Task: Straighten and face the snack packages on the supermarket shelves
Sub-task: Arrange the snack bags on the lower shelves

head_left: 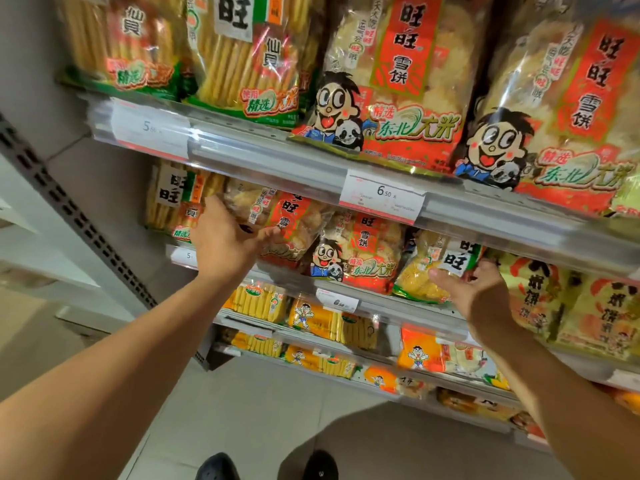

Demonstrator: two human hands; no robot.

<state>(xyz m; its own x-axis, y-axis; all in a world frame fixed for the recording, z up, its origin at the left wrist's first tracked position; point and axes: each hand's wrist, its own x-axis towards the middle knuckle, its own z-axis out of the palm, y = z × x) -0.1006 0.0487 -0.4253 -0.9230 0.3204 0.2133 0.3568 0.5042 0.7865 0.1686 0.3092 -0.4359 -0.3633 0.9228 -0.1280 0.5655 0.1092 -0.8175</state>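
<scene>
On the second shelf, my left hand reaches a tilted red rice cracker bag, fingers spread, thumb touching its front. A second red bag with a cartoon boy stands to its right. My right hand is spread against a yellow-green snack bag that leans to the left. Neither hand is closed around a package. To the left of my left hand stands a green-edged senbei bag.
The top shelf carries large red bags and green-edged bags above a grey rail with price tags. Lower shelves hold yellow and orange packs. A grey slotted upright bounds the left. My shoes stand on the tiled floor.
</scene>
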